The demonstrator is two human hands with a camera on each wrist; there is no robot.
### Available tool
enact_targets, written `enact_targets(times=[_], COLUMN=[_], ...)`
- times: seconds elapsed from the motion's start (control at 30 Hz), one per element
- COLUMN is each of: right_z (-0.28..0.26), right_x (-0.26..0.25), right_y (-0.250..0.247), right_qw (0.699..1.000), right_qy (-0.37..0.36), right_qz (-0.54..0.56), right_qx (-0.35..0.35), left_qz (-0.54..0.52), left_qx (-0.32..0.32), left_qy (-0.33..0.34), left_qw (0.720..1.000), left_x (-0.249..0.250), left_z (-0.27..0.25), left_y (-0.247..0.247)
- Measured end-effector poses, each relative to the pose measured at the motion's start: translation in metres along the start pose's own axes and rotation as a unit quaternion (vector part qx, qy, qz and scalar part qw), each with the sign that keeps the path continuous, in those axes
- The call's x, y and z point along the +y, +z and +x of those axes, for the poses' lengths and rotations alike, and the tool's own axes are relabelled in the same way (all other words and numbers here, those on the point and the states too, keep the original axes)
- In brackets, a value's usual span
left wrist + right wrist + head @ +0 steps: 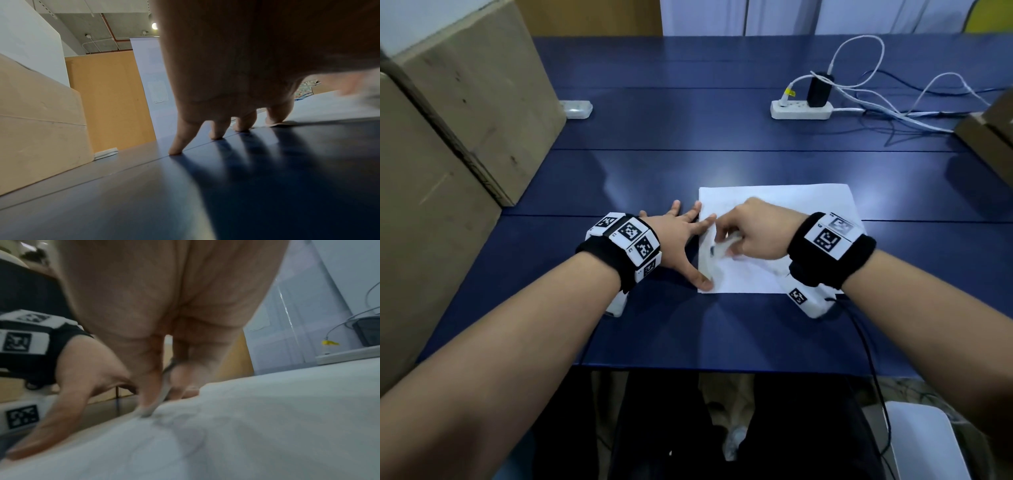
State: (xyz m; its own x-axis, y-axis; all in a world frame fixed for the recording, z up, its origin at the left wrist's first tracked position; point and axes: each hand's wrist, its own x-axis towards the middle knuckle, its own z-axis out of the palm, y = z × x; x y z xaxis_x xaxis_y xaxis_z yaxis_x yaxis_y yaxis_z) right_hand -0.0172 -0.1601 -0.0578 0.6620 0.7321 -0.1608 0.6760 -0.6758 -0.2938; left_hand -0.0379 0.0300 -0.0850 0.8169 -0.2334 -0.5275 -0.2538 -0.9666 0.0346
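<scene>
Pinching a thin pale tool (161,397), too blurred to name, your right hand (760,229) sets its tip on the white sheet (791,205), which lies on the blue table (688,137) at your 1 o'clock. Your left hand (671,240) lies flat, fingers spread straight, thumb and forefinger pressing the sheet's 9 o'clock edge

Left grip (674,240) flat on paper (791,205) edge; right grip (756,229) pinches blurred white object (722,245)

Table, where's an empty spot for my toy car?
The blue stretch between the small white case and the power strip is bare, and so is the patch between the cardboard boxes and the left hand. It is crowded around the paper and cables.
</scene>
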Motion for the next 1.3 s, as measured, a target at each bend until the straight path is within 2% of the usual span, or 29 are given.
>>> enact_targets(times=[0.07, 0.2, 0.23, 0.33, 0.37, 0.4, 0.43, 0.53, 0.57, 0.73, 0.77, 0.87, 0.9, 0.93, 1.03, 1.07, 1.1, 1.23, 1.3], right_z=[0.002, -0.006, -0.006, -0.001, 0.001, 0.002, 0.002, -0.004, -0.005, 0.004, 0.004, -0.004, -0.005, -0.005, 0.0, 0.0, 0.0, -0.008, -0.006], right_x=[0.002, 0.004, 0.003, 0.005, 0.006, 0.008, 0.009, 0.007, 0.006, 0.009, 0.01, 0.008, 0.007, 0.007, 0.011, 0.013, 0.014, 0.01, 0.008], right_y=[-0.002, -0.004, -0.003, -0.001, -0.002, -0.002, -0.003, -0.004, -0.003, -0.001, -0.002, -0.002, -0.001, 0.001, 0.0, -0.001, -0.001, -0.002, -0.005], right_qw=[1.0, 0.988, 0.989, 1.0, 0.999, 0.999, 0.999, 0.991, 0.99, 0.999, 0.999, 0.992, 0.99, 0.992, 0.999, 0.998, 0.999, 0.993, 0.996], right_qy=[0.01, 0.01, 0.008, 0.021, 0.024, 0.027, 0.025, 0.016, 0.014, 0.04, 0.037, 0.018, 0.014, 0.012, 0.035, 0.043, 0.042, 0.005, 0.008], right_qz=[-0.002, 0.08, 0.07, 0.01, 0.004, 0.007, 0.02, 0.068, 0.065, -0.008, -0.001, 0.067, 0.074, 0.065, 0.016, 0.017, 0.021, 0.04, 0.008], right_qx=[0.028, -0.13, -0.13, 0.001, 0.033, 0.035, 0.011, -0.118, -0.128, 0.019, 0.011, -0.106, -0.123, -0.11, 0.012, 0.029, 0.021, -0.111, -0.084], left_qz=[-0.002, -0.006, -0.007, -0.005, -0.004, -0.003, -0.002, -0.003, -0.003, 0.0, -0.001, -0.002, -0.003, -0.004, -0.002, -0.003, -0.003, -0.002, -0.003], left_qx=[-0.002, -0.003, -0.004, -0.006, -0.007, -0.008, -0.008, -0.005, -0.005, -0.01, -0.009, -0.007, -0.008, -0.009, -0.011, -0.012, -0.011, -0.009, -0.008], left_qy=[0.0, -0.004, -0.005, 0.0, -0.001, -0.001, -0.002, -0.003, -0.004, -0.001, -0.001, -0.004, -0.006, -0.005, -0.004, -0.004, -0.005, -0.004, -0.003], left_qw=[1.0, 1.0, 1.0, 1.0, 1.0, 1.0, 1.0, 1.0, 1.0, 1.0, 1.0, 1.0, 1.0, 1.0, 1.0, 1.0, 1.0, 1.0, 1.0], left_x=[0.0, 0.001, 0.001, 0.001, 0.001, 0.001, 0.001, 0.001, 0.001, 0.0, 0.0, 0.001, 0.001, 0.001, 0.0, 0.001, 0.001, 0.0, 0.0], left_z=[0.0, -0.001, -0.002, -0.002, -0.002, -0.002, -0.002, -0.001, -0.001, -0.001, -0.001, 0.0, -0.001, -0.001, -0.001, -0.001, -0.001, -0.001, -0.001], left_y=[-0.001, 0.0, 0.0, -0.001, -0.001, -0.002, -0.002, 0.0, 0.0, -0.001, -0.001, 0.0, 0.0, 0.0, -0.001, -0.002, -0.001, 0.0, 0.0])
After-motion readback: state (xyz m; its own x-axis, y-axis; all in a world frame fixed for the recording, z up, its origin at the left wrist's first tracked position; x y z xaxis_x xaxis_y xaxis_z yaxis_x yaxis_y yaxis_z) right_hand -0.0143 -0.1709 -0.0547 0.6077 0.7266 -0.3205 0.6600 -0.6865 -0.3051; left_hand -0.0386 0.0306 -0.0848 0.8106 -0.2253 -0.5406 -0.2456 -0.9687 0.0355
